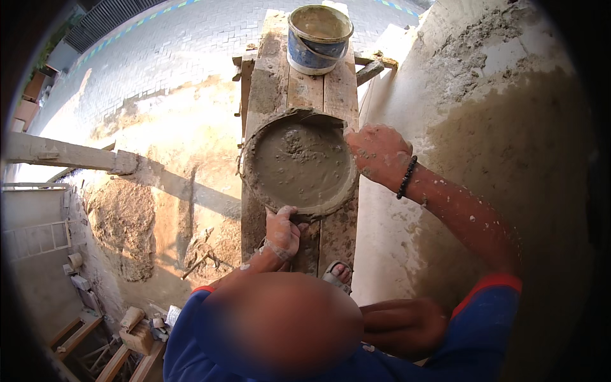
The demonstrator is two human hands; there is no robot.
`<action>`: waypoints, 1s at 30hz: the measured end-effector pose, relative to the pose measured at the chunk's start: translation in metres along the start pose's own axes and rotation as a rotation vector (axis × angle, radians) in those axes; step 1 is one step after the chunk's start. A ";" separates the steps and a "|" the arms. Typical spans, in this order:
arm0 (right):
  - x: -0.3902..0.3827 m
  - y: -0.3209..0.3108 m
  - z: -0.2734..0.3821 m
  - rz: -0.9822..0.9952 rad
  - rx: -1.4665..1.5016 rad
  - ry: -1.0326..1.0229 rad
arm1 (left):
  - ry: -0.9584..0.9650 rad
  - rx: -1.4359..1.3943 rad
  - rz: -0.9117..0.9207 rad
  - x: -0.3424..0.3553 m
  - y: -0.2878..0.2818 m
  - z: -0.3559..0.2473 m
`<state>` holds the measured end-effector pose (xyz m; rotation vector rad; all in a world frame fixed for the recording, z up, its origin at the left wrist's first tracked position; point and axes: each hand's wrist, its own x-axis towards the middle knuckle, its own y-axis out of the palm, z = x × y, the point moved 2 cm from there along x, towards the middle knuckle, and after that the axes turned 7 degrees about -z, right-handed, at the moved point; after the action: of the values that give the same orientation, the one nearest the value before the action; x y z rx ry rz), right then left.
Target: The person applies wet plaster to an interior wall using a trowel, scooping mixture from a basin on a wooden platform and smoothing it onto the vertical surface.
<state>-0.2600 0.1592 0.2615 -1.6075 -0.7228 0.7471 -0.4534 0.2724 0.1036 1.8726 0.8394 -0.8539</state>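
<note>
A round bucket of wet grey mortar [299, 172] rests on wooden planks [264, 83], with a dark flat edge along its upper rim. My left hand [283, 232] grips the near rim, its fingers curled over and under it. At the upper right rim, my right hand [379, 153], with a dark bead bracelet at the wrist, is closed beside that dark edge; what lies inside the fingers is hidden. Both hands are spotted with mortar. A sandalled foot [338, 275] shows on the planks below the bucket, and a blurred round shape covers the lower middle.
A blue and white bucket [315, 54] stands at the planks' far end. A mortar-stained wall [484, 127] rises at right. Left are a horizontal beam [70, 153], heaps of sand [121, 229] and a lower area with stacked lumber [83, 334]. Beyond lies block paving [159, 44].
</note>
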 end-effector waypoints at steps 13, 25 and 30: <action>0.058 0.059 0.020 0.651 0.009 -0.345 | -0.019 -0.004 -0.029 -0.003 -0.006 -0.002; -0.002 0.076 0.024 0.696 0.770 -0.114 | -0.037 -0.061 0.007 0.007 -0.010 0.022; -0.016 0.074 0.025 0.816 1.110 0.352 | 0.006 -0.071 0.007 0.001 -0.005 0.018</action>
<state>-0.2858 0.1506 0.1860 -0.8724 0.6172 1.1150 -0.4607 0.2578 0.0936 1.8162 0.8556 -0.8040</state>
